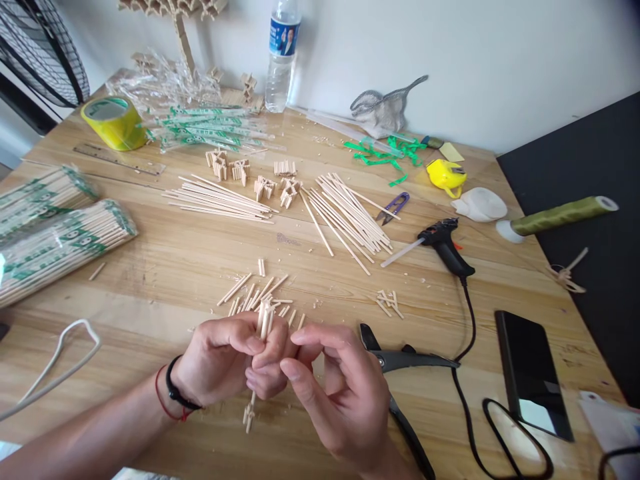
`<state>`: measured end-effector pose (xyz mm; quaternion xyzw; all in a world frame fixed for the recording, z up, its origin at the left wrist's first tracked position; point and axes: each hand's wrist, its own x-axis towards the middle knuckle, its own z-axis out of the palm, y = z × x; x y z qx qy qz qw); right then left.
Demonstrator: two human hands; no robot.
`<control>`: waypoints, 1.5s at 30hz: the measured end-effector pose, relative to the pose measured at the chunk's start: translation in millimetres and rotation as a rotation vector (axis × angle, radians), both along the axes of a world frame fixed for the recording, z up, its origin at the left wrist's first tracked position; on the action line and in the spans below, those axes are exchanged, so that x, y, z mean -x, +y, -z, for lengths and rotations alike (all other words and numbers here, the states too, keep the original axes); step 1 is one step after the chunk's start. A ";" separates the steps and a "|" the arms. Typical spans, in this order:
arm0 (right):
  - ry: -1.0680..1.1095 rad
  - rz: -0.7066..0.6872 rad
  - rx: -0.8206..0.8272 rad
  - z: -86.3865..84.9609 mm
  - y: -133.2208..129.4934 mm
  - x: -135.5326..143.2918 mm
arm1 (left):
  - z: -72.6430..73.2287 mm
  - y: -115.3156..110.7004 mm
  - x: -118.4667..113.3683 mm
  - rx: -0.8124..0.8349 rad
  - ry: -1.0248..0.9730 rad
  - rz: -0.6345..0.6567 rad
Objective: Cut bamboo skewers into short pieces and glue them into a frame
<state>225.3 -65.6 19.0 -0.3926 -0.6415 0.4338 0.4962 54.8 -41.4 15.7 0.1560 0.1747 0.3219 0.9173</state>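
Note:
My left hand [235, 360] is closed around a small bundle of glued wooden sticks [265, 321], its thumb and index finger pinching the upper part. The lower end of the piece, with short cross sticks, pokes out below the fist. Close on the right, my right hand [340, 380] has its thumb and index finger apart, with nothing visible between them; its other fingers are curled and partly hidden. Short cut sticks [245, 293] lie scattered just beyond both hands. Black-handled cutters [415, 360] rest beside my right hand, partly covered by it.
Long sticks [345, 220] and small stick assemblies [265, 189] lie farther back. A glue gun [445, 247] and phone [533, 373] are at right. Packed stick bundles [70, 240], yellow tape [114, 123] and a fan [40, 53] are at left; a water bottle [281, 73] stands behind.

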 end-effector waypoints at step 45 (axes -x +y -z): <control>-0.119 -0.065 0.161 -5.8 10.5 -1.3 | 4.5 0.8 3.8 0.007 0.285 -0.044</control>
